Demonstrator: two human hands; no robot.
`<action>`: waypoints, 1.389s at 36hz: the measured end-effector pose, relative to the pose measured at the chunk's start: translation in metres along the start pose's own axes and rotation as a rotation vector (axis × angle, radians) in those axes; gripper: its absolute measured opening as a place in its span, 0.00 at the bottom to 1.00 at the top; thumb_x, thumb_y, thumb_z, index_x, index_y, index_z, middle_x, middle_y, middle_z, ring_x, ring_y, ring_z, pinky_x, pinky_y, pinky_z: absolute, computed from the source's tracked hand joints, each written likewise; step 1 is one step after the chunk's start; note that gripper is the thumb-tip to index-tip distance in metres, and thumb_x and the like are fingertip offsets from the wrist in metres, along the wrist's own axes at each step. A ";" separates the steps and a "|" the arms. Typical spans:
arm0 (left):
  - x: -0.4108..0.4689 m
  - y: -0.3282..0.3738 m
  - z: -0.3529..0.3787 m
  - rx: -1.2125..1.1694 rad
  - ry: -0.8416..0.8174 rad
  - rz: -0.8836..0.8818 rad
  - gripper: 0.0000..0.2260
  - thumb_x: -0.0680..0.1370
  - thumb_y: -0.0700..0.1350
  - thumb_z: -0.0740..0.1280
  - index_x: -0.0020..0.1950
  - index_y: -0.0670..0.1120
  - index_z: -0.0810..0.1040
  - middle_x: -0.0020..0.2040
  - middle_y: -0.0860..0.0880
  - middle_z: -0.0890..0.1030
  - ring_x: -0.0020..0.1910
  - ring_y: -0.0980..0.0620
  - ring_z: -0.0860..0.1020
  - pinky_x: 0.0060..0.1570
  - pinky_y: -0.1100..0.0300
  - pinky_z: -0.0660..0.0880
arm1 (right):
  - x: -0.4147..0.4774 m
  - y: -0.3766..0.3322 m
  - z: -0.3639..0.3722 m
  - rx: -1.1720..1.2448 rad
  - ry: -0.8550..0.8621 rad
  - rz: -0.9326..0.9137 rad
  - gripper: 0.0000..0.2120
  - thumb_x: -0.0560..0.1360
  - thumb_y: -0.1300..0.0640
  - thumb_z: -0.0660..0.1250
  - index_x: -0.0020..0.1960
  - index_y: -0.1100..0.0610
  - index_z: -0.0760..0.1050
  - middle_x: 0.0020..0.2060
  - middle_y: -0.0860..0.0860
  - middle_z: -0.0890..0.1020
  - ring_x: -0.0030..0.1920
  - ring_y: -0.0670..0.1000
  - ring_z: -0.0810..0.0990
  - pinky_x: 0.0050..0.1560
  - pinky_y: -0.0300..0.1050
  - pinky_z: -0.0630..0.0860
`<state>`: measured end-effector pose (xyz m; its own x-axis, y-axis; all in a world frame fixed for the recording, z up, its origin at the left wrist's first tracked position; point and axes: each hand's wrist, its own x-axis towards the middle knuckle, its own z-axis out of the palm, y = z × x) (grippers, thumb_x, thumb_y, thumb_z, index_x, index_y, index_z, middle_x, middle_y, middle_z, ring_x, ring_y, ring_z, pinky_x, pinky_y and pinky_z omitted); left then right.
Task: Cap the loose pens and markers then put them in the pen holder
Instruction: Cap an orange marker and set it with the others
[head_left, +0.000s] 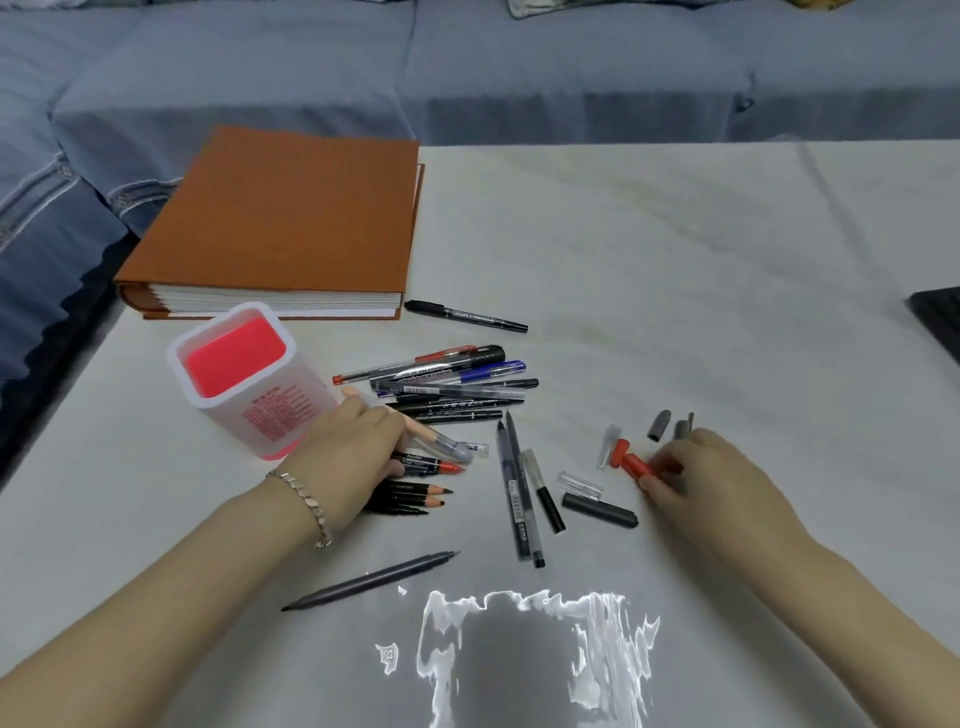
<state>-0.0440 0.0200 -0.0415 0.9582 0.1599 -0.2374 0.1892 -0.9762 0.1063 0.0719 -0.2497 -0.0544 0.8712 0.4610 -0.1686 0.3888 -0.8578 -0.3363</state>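
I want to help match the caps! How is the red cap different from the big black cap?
The red cap is pinched by the right hand; the black cap lies loose on the table. The red cap looks wider at one end; the black cap is a plain tube. Both are off their pens.

**Surface materials.**
- Tabletop (675, 234): matt, pale cloth cover, faintly creased.
- Binder (291, 208): orange-brown cover with a fine, matt woven grain and a white paper page block.
- Pen holder (270, 415): frosted translucent plastic wall around a glossy pink-red insert.
- Piled pens (447, 374): smooth plastic, several barrels clear and glossy.
- Red-tipped marker (431, 464): dark glossy barrel.
- Red cap (636, 464): smooth plastic.
- Clear cap (581, 482): transparent plastic.
- 3 black pencils (415, 496): smooth coating, bare sharpened tips.
- Grey pen (371, 581): matt.
- Bracelet (306, 501): shiny metal links.
- Sofa (467, 67): blue woven cloth.
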 end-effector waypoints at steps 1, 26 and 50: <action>-0.002 0.002 -0.002 -0.038 0.034 0.006 0.05 0.76 0.49 0.61 0.45 0.52 0.65 0.50 0.52 0.72 0.55 0.50 0.67 0.55 0.56 0.66 | -0.001 -0.002 -0.001 0.003 0.003 -0.002 0.06 0.73 0.53 0.65 0.43 0.54 0.77 0.39 0.50 0.74 0.42 0.52 0.74 0.38 0.44 0.66; -0.016 0.079 -0.020 -2.351 0.445 -0.561 0.03 0.75 0.34 0.61 0.45 0.39 0.73 0.41 0.43 0.83 0.39 0.50 0.84 0.38 0.58 0.81 | -0.040 -0.076 -0.017 1.508 0.177 0.137 0.10 0.71 0.67 0.66 0.47 0.54 0.73 0.37 0.48 0.86 0.38 0.44 0.83 0.38 0.31 0.77; -0.032 0.104 -0.024 -2.069 0.478 -0.339 0.05 0.72 0.33 0.63 0.44 0.41 0.76 0.34 0.48 0.84 0.38 0.53 0.83 0.37 0.63 0.80 | -0.046 -0.083 -0.008 1.187 -0.006 -0.108 0.07 0.72 0.60 0.68 0.40 0.50 0.81 0.26 0.47 0.80 0.27 0.40 0.75 0.32 0.29 0.70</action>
<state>-0.0502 -0.0830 0.0004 0.7499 0.5861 -0.3067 -0.0948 0.5542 0.8270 0.0016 -0.2017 -0.0114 0.8485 0.5215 -0.0901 -0.0632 -0.0693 -0.9956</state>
